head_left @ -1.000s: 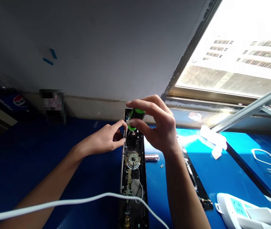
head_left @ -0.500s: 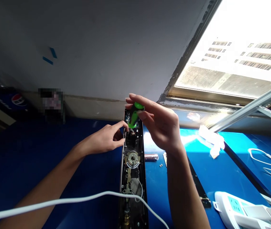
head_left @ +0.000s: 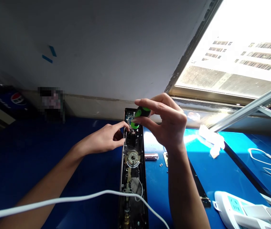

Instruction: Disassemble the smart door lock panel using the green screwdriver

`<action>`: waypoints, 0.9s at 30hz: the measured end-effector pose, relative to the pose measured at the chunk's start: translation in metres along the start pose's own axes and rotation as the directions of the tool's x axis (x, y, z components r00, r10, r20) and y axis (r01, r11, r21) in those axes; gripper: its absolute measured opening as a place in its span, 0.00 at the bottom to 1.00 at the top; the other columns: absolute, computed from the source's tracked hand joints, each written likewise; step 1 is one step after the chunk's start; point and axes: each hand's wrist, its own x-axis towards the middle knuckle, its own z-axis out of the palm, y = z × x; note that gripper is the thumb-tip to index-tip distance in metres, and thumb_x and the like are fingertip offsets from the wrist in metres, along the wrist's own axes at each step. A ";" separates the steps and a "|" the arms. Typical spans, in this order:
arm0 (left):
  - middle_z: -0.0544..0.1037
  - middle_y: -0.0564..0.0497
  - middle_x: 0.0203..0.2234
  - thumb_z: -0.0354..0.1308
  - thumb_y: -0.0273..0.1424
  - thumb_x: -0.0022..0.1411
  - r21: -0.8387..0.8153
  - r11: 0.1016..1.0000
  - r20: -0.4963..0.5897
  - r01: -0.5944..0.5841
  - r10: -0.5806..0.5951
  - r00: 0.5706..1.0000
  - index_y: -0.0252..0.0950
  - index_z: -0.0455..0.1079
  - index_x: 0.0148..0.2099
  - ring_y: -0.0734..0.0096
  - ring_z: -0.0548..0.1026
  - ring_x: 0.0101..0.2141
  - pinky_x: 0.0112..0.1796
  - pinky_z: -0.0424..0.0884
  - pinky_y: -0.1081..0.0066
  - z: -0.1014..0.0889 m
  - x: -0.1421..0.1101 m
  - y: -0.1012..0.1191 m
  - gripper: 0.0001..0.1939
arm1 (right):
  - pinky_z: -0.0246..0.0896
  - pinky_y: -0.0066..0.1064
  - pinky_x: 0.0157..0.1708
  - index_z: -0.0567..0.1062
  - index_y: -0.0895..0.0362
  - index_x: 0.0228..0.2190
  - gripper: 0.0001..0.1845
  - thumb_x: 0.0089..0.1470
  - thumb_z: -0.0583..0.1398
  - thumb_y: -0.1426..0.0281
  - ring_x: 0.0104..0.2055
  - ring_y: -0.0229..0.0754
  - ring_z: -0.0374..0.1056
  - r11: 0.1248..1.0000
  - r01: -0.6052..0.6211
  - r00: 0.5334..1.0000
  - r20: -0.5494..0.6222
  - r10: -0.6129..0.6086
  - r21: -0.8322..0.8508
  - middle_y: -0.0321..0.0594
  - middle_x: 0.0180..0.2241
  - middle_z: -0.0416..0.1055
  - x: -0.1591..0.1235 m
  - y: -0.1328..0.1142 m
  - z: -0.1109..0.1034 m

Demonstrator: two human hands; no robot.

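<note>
A long, narrow black housing [head_left: 138,149] lies lengthwise before me, its inside exposed with a circuit board [head_left: 128,117], thin wires and a round metal part [head_left: 133,158]. My right hand [head_left: 167,122] grips a green and black screwdriver [head_left: 141,112] between thumb and fingers. The screwdriver leans over the far part of the housing, its thin shaft pointing down near a small wire connector [head_left: 132,133]; whether the tip touches anything I cannot tell. My left hand [head_left: 109,138] has its fingers bent at the housing's left edge, the index fingertip by the wires; what they grip is hidden.
A white cable [head_left: 78,199] crosses the foreground over the housing. Right of it, on the blue table [head_left: 156,184], lie a shiny cylinder [head_left: 151,156], small screws [head_left: 161,165] and a dark strip [head_left: 198,181]. A white power strip [head_left: 223,203] and metal frame [head_left: 252,106] stand farther right.
My right hand has shifted slightly right, its fingers now curled more closely about the screwdriver, whose handle leans further to the right. My left hand has barely moved.
</note>
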 end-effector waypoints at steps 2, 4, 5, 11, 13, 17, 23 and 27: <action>0.82 0.54 0.32 0.57 0.38 0.67 -0.004 1.000 -0.003 -0.004 0.004 1.000 0.43 0.68 0.51 0.64 0.79 0.31 0.31 0.67 0.71 0.000 0.000 0.000 0.12 | 0.78 0.36 0.41 0.82 0.43 0.52 0.18 0.60 0.69 0.69 0.40 0.39 0.74 1.000 0.002 1.000 0.016 -0.002 -0.011 0.37 0.42 0.76 0.000 0.000 0.000; 0.82 0.55 0.31 0.57 0.38 0.68 -0.024 1.000 0.008 -0.012 0.012 1.000 0.43 0.67 0.51 0.65 0.79 0.31 0.31 0.68 0.71 0.000 -0.001 0.001 0.12 | 0.78 0.41 0.47 0.79 0.43 0.57 0.19 0.68 0.60 0.70 0.47 0.42 0.76 0.997 -0.039 0.996 0.085 0.034 0.064 0.39 0.50 0.77 0.000 -0.001 0.000; 0.82 0.55 0.31 0.57 0.38 0.68 -0.032 0.999 0.011 -0.015 0.015 1.000 0.43 0.67 0.51 0.65 0.79 0.31 0.32 0.68 0.71 0.000 -0.001 0.001 0.12 | 0.78 0.43 0.49 0.77 0.43 0.59 0.21 0.70 0.57 0.71 0.49 0.43 0.76 0.993 -0.062 0.992 0.119 0.049 0.103 0.39 0.53 0.77 0.000 -0.002 0.001; 0.82 0.53 0.32 0.58 0.38 0.65 0.003 1.000 -0.009 0.011 -0.011 1.000 0.42 0.68 0.49 0.63 0.79 0.31 0.30 0.67 0.71 0.000 0.000 0.002 0.12 | 0.79 0.39 0.41 0.83 0.42 0.50 0.17 0.58 0.71 0.65 0.40 0.41 0.74 0.998 -0.028 0.999 0.024 0.029 -0.051 0.37 0.40 0.76 0.000 0.000 0.001; 0.82 0.53 0.32 0.58 0.39 0.65 -0.009 1.000 -0.006 0.008 -0.008 1.000 0.42 0.68 0.50 0.63 0.79 0.31 0.30 0.67 0.71 0.000 0.001 0.002 0.12 | 0.78 0.39 0.44 0.82 0.44 0.52 0.16 0.63 0.67 0.64 0.43 0.42 0.74 0.998 -0.020 0.999 0.045 0.022 -0.053 0.39 0.43 0.76 0.000 0.000 0.002; 0.82 0.54 0.31 0.58 0.38 0.66 -0.026 1.000 0.004 -0.007 0.007 1.000 0.43 0.67 0.50 0.64 0.79 0.30 0.30 0.68 0.71 0.000 0.000 0.001 0.12 | 0.78 0.42 0.50 0.75 0.45 0.60 0.20 0.71 0.56 0.68 0.52 0.45 0.76 0.993 -0.096 0.983 0.161 0.083 0.075 0.40 0.54 0.77 -0.001 0.000 0.003; 0.82 0.53 0.31 0.58 0.37 0.65 0.025 1.000 -0.019 0.016 -0.015 1.000 0.42 0.68 0.50 0.62 0.79 0.32 0.30 0.69 0.70 0.000 0.000 0.002 0.13 | 0.77 0.37 0.42 0.82 0.44 0.51 0.16 0.62 0.68 0.64 0.40 0.40 0.72 0.998 -0.010 0.999 0.046 0.013 -0.060 0.38 0.41 0.75 0.000 -0.001 0.003; 0.82 0.55 0.30 0.58 0.37 0.66 0.000 1.000 0.004 -0.004 0.004 1.000 0.43 0.68 0.51 0.64 0.79 0.30 0.31 0.69 0.70 0.000 0.001 0.002 0.13 | 0.76 0.42 0.49 0.75 0.45 0.60 0.21 0.71 0.54 0.68 0.51 0.44 0.75 0.995 -0.070 0.983 0.174 0.058 0.066 0.42 0.53 0.76 0.001 -0.005 0.004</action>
